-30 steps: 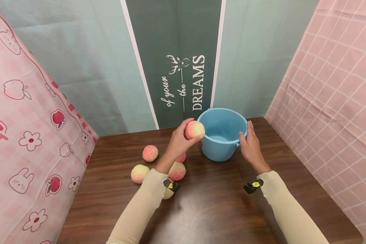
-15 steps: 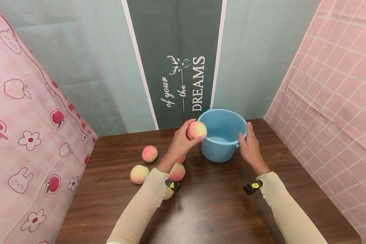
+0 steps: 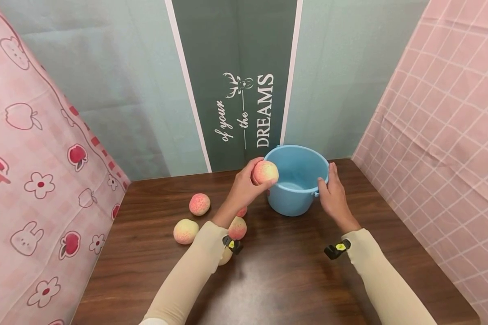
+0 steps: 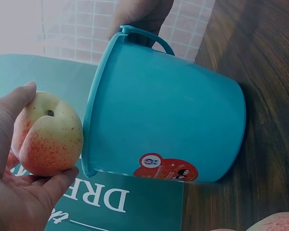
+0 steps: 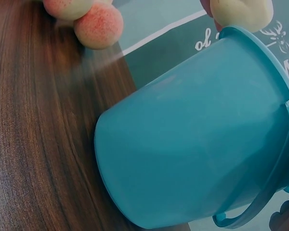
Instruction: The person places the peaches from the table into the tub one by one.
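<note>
A peach (image 3: 266, 173), yellow flushed with pink, is held between the thumb and fingers of my left hand (image 3: 242, 184). It is at the left rim of a light blue bucket (image 3: 289, 201), level with or just above it. In the left wrist view the peach (image 4: 49, 134) lies right by the bucket's rim; whether they touch I cannot tell. My right hand (image 3: 335, 197) grips the bucket's right rim, thumb toward the inside and fingers outside. The bucket stands upright on the table, and the visible part of its inside holds nothing.
Several more peaches lie on the brown wooden table (image 3: 284, 271) left of the bucket, among them one pink peach (image 3: 199, 204) and one pale peach (image 3: 185, 231). Some are partly behind my left forearm. Cloth walls (image 3: 101, 90) stand around the table's back and sides.
My left hand has shifted slightly to the right with the peach, bringing it a little farther over the bucket's left rim. The right hand and the bucket have barely moved.
</note>
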`<state>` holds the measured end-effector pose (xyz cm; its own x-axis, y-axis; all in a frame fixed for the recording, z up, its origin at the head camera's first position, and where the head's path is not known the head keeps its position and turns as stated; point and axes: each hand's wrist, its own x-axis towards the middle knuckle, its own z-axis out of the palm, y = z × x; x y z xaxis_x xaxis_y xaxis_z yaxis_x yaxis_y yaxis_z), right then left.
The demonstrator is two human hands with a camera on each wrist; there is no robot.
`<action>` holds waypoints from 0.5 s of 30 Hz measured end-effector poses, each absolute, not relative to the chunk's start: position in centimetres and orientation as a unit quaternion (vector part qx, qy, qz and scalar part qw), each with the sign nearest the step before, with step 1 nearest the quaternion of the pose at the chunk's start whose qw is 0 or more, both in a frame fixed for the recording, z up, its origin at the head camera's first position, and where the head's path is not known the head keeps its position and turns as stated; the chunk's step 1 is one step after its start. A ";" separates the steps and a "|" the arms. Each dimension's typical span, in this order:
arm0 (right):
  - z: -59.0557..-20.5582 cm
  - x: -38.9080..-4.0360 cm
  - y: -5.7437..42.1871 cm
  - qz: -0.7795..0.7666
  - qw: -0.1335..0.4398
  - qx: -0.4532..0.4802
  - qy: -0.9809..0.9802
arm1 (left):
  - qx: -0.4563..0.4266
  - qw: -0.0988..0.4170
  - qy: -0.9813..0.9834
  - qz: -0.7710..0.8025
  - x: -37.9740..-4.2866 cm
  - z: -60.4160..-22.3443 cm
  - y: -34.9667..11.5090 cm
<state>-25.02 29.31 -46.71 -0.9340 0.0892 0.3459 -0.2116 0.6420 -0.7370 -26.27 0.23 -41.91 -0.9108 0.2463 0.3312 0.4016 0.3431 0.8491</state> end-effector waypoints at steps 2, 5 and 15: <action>-46.6 -25.0 29.3 0.419 0.179 0.036 -0.890 | -0.198 0.072 -0.815 -0.540 -26.3 -41.8 0.3; -46.5 -25.0 29.3 0.416 0.178 0.040 -0.891 | -0.200 0.074 -0.815 -0.539 -26.3 -41.8 0.4; -46.2 -25.0 29.6 0.404 0.178 0.050 -0.896 | -0.203 0.072 -0.814 -0.540 -26.6 -41.6 0.6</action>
<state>-25.05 29.57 -46.22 -0.9318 0.0535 0.3590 -0.2337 0.6684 -0.7061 -26.57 0.61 -41.60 -0.9070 0.2538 0.3361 0.4083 0.3346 0.8493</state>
